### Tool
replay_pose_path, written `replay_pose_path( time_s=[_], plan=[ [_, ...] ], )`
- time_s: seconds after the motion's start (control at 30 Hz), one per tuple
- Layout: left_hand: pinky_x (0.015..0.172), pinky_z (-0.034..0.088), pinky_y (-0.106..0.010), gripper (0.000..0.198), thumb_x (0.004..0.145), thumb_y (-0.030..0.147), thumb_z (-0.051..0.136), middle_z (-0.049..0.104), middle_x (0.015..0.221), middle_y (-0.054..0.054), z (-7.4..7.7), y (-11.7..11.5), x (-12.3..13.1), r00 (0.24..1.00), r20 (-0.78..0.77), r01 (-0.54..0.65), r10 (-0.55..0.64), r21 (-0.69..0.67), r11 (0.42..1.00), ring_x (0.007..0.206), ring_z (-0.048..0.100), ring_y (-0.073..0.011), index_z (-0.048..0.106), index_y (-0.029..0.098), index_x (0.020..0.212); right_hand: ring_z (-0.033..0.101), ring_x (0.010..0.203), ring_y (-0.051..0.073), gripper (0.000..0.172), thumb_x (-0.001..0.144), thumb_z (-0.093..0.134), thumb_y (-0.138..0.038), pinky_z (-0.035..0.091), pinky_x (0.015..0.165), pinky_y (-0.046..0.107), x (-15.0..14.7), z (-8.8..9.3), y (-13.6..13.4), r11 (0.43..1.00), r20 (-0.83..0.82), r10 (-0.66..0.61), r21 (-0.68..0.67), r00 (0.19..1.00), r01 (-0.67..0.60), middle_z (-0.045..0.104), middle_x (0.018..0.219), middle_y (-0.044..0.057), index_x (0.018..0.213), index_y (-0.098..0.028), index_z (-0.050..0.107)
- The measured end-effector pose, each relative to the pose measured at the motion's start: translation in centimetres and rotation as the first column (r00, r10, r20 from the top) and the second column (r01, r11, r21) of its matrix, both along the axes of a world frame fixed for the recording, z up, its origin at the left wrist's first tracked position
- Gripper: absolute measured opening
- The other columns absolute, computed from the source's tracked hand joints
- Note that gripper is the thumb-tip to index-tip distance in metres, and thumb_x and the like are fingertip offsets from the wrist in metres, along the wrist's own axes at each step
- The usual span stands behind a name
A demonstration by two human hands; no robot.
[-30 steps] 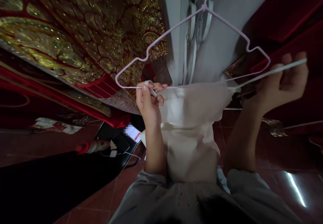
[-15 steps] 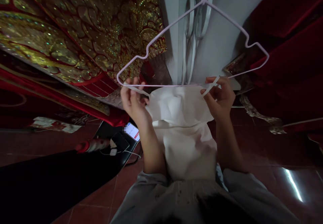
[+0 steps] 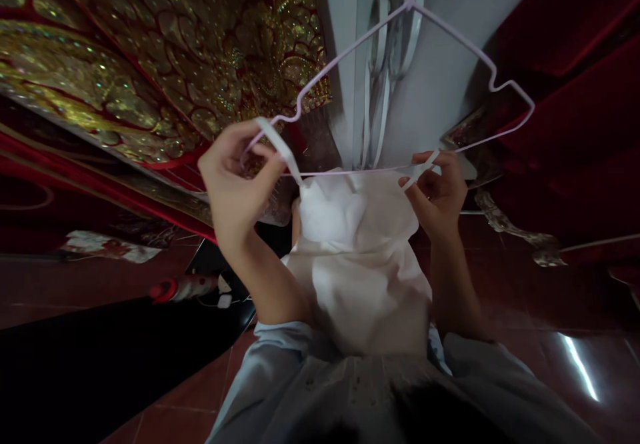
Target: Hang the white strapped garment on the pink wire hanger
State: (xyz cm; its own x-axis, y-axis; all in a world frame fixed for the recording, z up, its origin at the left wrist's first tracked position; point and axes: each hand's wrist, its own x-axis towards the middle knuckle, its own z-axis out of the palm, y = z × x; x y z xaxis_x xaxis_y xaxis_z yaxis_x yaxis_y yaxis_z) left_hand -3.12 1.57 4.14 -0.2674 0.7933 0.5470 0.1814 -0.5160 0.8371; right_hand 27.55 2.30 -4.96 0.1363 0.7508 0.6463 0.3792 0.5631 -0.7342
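Observation:
A pale pink clothes hanger (image 3: 350, 43) hangs in front of me, its bottom bar level with my hands. Below the bar hangs a white garment (image 3: 370, 277) with narrow straps. My left hand (image 3: 237, 177) is closed on the left strap (image 3: 283, 149), which is pulled up over the hanger's left end; that corner is partly hidden by the fingers. At the right, my right hand (image 3: 437, 191) pinches the right strap (image 3: 421, 169) beside the bottom bar. The hanger's right end sticks out beyond that hand.
Red cloth with gold sequins (image 3: 225, 44) hangs at the left, and dark red fabric (image 3: 590, 97) at the right. A pale panel with metal scrollwork (image 3: 380, 64) stands behind the hanger. On a black surface at lower left lie a red-capped bottle (image 3: 185, 289) and a white charger (image 3: 225, 301).
My left hand has moved up and left, drawing the left strap higher over the hanger's end. It now covers the phone. The right hand has barely moved.

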Motion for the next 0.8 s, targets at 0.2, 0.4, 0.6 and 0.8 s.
replay_pose_path(
  time_s=[0.2, 0.4, 0.6, 0.8],
  plan=[
    [0.075, 0.055, -0.031, 0.012, 0.095, 0.025, 0.088, 0.068, 0.080, 0.000, 0.9, 0.7, 3.2, 0.995, -0.098, 0.004, 0.002, 0.065, 0.998, 0.074, 0.060, -0.0164, 0.080, 0.023, 0.086, 0.039, 0.065, 0.008, 0.043, 0.093, 0.078, -0.066, 0.036, 0.052, 0.025, 0.1, -0.5, 0.4, 0.997, -0.001, -0.069, 0.045, 0.998, 0.069, 0.055, 0.110, 0.002, 0.117, -0.032, 0.067],
    [0.088, 0.060, -0.029, 0.058, 0.079, 0.041, 0.106, 0.075, 0.131, -0.002, -3.6, 1.1, 4.6, 0.949, 0.309, -0.139, 0.070, 0.208, 0.968, 0.114, 0.071, -0.0200, 0.076, 0.032, 0.128, 0.034, 0.059, 0.004, 0.042, 0.091, 0.082, -0.058, 0.033, 0.049, 0.024, -0.2, -0.6, 0.2, 1.000, -0.020, -0.007, 0.006, 1.000, 0.008, 0.057, 0.112, 0.001, 0.117, -0.031, 0.066],
    [0.080, 0.061, -0.030, 0.043, 0.098, 0.065, 0.082, 0.077, 0.090, -0.001, -6.4, 0.4, 6.9, 0.883, 0.466, -0.063, 0.062, -0.012, 0.998, 0.081, 0.077, -0.0170, 0.071, 0.029, 0.120, 0.041, 0.061, 0.006, 0.039, 0.093, 0.079, -0.059, 0.039, 0.051, 0.026, -1.9, 0.0, -0.9, 1.000, -0.016, 0.013, 0.001, 1.000, -0.012, 0.063, 0.115, 0.003, 0.117, -0.030, 0.067],
    [0.067, 0.056, -0.026, 0.039, 0.102, 0.061, 0.079, 0.079, 0.082, -0.003, -5.4, -0.5, 6.9, 0.887, 0.462, -0.036, 0.019, 0.029, 0.999, 0.063, 0.064, -0.0135, 0.070, 0.023, 0.093, 0.065, 0.083, 0.016, 0.048, 0.092, 0.079, -0.063, 0.055, 0.067, 0.032, 3.3, -0.9, 2.4, 0.851, -0.274, -0.375, 0.277, 0.886, 0.446, 0.065, 0.114, 0.008, 0.122, -0.028, 0.065]
  ],
)
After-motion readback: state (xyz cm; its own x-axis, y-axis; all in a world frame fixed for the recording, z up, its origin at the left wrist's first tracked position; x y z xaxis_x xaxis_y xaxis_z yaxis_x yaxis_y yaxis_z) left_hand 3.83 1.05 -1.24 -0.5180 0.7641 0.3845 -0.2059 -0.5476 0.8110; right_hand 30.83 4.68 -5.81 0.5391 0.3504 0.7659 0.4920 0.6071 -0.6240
